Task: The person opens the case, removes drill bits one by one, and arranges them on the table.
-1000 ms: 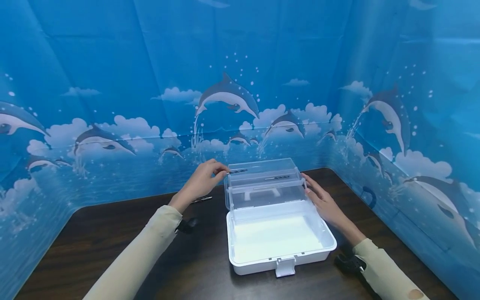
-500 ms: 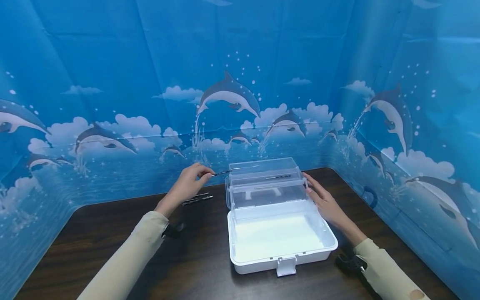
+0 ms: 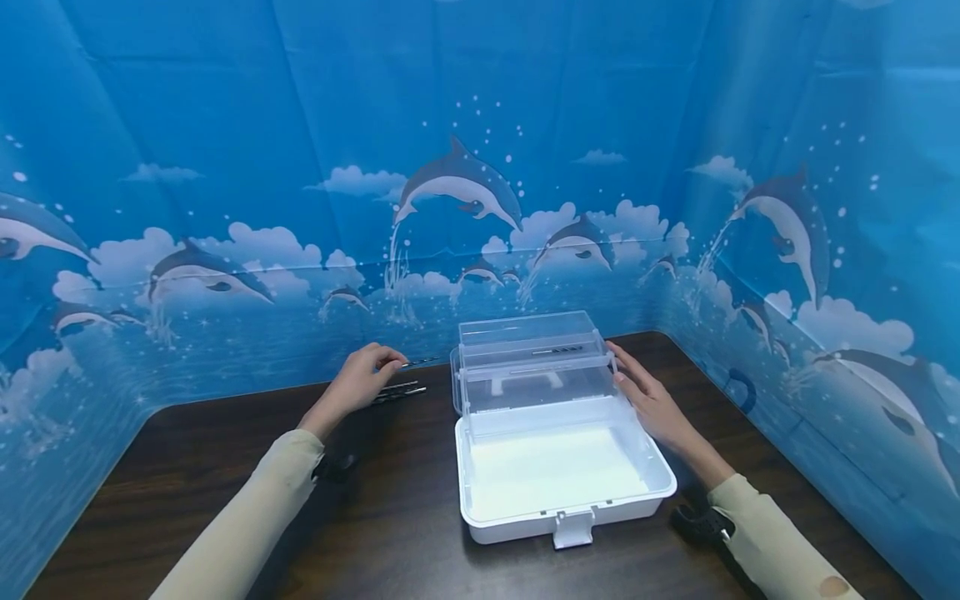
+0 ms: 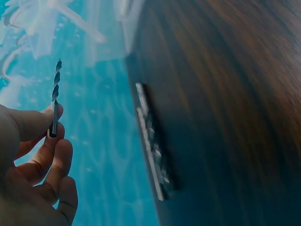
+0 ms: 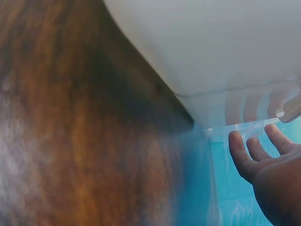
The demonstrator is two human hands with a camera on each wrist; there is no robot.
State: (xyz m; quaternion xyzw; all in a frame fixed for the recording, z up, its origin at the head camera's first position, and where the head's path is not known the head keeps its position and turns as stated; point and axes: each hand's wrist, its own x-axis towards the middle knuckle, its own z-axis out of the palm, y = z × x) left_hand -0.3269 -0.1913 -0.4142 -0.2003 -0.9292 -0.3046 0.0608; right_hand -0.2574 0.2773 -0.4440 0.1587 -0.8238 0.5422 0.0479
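My left hand (image 3: 363,375) pinches a small dark drill bit (image 4: 55,94) between thumb and fingers, its fluted end pointing away from the hand. Below it, a few more drill bits (image 4: 153,146) lie close together on the table. In the head view a white toolbox (image 3: 566,521) stands with its clear lid and tray raised. Another drill bit (image 3: 558,350) shows in the clear upper tray (image 3: 495,358). My right hand (image 3: 652,408) rests at the right side of this tray, fingers extended; in the right wrist view they are beside the box's clear part, and the thumb's contact is unclear.
The dark wood table (image 3: 210,483) ends at the back against a blue sheet (image 3: 247,167) printed with dolphins, which also runs along both sides. A white latch (image 3: 573,529) hangs at the toolbox's front.
My left hand has drawn back leftward and down from the clear tray with the drill bit, uncovering the bits on the table. The right hand stays at the tray's side.
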